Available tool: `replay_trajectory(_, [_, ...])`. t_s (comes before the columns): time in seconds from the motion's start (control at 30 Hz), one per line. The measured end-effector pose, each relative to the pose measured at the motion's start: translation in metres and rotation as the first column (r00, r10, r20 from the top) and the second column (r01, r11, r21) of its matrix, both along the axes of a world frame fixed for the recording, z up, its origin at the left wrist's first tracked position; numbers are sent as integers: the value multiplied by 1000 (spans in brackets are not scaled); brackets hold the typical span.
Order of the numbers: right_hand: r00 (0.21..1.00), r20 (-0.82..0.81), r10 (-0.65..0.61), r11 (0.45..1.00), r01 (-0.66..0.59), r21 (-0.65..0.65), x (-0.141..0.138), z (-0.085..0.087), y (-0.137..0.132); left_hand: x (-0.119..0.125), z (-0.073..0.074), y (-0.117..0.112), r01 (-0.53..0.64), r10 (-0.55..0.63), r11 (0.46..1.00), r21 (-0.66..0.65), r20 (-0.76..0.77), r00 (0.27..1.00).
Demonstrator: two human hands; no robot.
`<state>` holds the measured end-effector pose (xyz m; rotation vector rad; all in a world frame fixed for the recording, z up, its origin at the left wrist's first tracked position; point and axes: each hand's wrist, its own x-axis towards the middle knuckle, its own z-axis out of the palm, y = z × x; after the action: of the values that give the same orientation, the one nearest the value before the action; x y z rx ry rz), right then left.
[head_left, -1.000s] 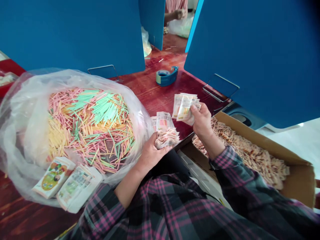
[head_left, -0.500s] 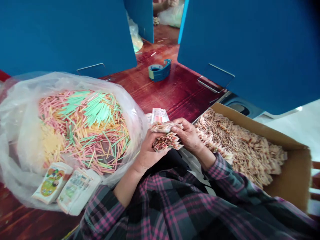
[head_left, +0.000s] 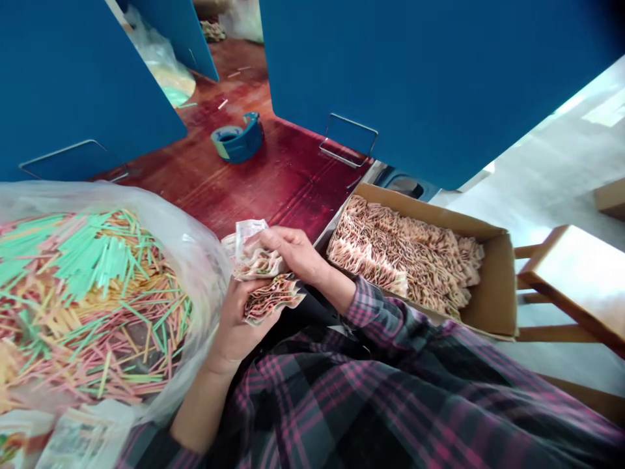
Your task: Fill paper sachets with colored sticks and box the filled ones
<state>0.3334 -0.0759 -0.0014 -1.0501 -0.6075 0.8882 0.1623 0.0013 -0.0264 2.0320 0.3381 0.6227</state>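
My left hand (head_left: 239, 329) is wrapped round a stack of small folded printed paper packets (head_left: 272, 299), their edges fanned out to the right. Closed over the upper part of the bundle, my right hand (head_left: 299, 253) pinches a few more packets (head_left: 261, 264) against it. Just behind my fingers a flat printed packet (head_left: 250, 230) lies by the table edge. To the left, an open clear plastic bag (head_left: 195, 225) is full of loose pink, yellow and green paper sticks (head_left: 92, 260). A cardboard box (head_left: 495, 293) at the right holds tightly packed rows of folded packets (head_left: 410, 251).
A blue tape dispenser (head_left: 240, 144) sits on the red table (head_left: 288, 189). Tall blue panels (head_left: 390, 71) on wire feet stand at the back. Flat stacks of printed packets (head_left: 83, 438) lie at lower left. A wooden stool (head_left: 581, 273) is beyond the box.
The view has turned to the right, so the table and bag appear further left. Both hands still hold the bundle; my right fingers have shifted over its top.
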Motion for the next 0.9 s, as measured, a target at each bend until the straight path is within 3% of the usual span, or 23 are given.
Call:
replay_trajectory(0.1, [983,42,177,984,-178,23,-2,5,-3,1,-2,-1,0,0,1000,-10,-11,1000])
replay_trajectory(0.3, [994,-74,86,995,-89,-51,-6,4,-11,2,-1,-8,-27,26,998,55,28,999])
replay_trajectory(0.43, [987,-71,141,985,-147,-92,-2,10,-12,3,0,-11,-24,19,996,86,62,998])
replay_trajectory(0.5, [985,-61,161,978,-168,-123,-2,13,-12,3,-2,-13,-60,59,998,28,51,997])
replay_trajectory(0.67, [994,-99,47,981,-64,-182,-12,17,-16,4,-5,-12,-101,104,967,-234,-1,995])
replay_trajectory(0.83, [993,-33,113,981,-117,-153,-16,12,-17,2,-3,-7,-82,75,993,-82,-87,993])
replay_trajectory(0.9, [993,56,104,988,-96,-119,-18,8,-15,1,-2,-7,-52,37,992,-116,-126,991])
